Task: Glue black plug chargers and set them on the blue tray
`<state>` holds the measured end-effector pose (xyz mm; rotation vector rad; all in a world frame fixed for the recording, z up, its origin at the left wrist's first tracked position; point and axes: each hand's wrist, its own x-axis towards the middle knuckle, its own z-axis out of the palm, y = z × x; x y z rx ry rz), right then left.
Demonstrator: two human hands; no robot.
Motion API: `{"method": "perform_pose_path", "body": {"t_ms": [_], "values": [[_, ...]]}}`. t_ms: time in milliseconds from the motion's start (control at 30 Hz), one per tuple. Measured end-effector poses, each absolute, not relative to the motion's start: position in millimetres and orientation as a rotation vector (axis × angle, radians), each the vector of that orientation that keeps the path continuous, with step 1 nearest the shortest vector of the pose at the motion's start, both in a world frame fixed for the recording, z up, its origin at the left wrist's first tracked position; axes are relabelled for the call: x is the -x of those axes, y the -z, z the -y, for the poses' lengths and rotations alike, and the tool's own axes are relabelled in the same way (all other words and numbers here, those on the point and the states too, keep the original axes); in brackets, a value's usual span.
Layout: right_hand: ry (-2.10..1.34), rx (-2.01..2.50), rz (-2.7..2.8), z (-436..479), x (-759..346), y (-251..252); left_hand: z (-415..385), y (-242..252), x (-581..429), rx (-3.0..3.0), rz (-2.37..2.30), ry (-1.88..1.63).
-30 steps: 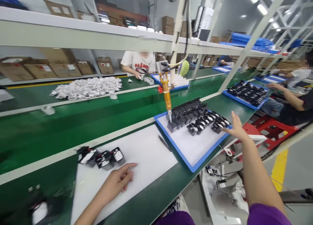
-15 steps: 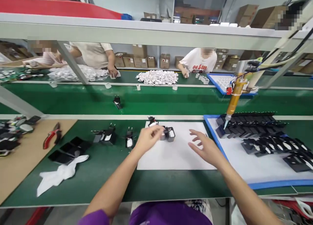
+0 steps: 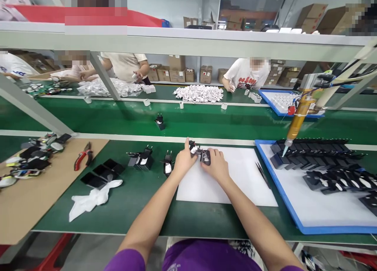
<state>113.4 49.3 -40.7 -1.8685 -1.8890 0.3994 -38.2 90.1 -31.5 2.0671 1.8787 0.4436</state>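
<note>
My left hand (image 3: pixel 185 161) is over the left part of a white sheet (image 3: pixel 241 180), index finger pointing up and thumb bent in. Its thumb side closes on a small black plug piece (image 3: pixel 198 151). Behind it, a black adapter part with white on it (image 3: pixel 193 147) lies against the fingers, partly hidden. My right hand (image 3: pixel 217 165) wraps round a black adapter housing (image 3: pixel 205 157), whose open end faces left towards the plug piece. The two pieces are close together; whether they touch I cannot tell. Black tweezers (image 3: pixel 262 174) rest on the sheet's right side.
Left are more black adapters (image 3: pixel 144 160), flat black pieces (image 3: pixel 103 173), a white cloth (image 3: pixel 94 196) and red pliers (image 3: pixel 83 157). Right, a blue-rimmed tray (image 3: pixel 282 202) holds rows of black housings beneath a yellow dispenser (image 3: pixel 297 119). Co-workers sit across the green belt (image 3: pixel 206 123).
My right hand has moved left and closed on the housing; it was open and apart before. My left hand has stayed near the parts, its index finger now raised. The camera view has shifted left.
</note>
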Motion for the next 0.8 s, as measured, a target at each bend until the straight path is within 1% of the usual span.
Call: {"method": "perform_pose_path", "body": {"t_ms": [100, 200, 400, 567, 633, 733, 800], "values": [[-0.38, 1.889, 1.827, -51, -120, 40, -83, 29, 31, -2.102, -1.922, -0.401], [-0.385, 1.888, 1.806, -52, -132, 36, -74, 33, 19, -2.114, -1.841, -0.456], [-0.532, 1.732, 1.941, -54, -170, 41, -60, 42, 5, -1.964, -1.468, -0.578], [-0.622, 1.634, 1.687, -38, -172, 59, -65, 38, 16, -1.776, -1.23, -0.553], [-0.588, 1.686, 1.603, -33, -159, 62, -70, 37, 23, -1.722, -1.185, -0.541], [-0.445, 1.771, 1.585, -31, -140, 63, -78, 34, 35, -1.605, -1.138, -0.518], [-0.359, 1.791, 1.607, -33, -133, 63, -83, 31, 46, -1.463, -1.077, -0.433]]}}
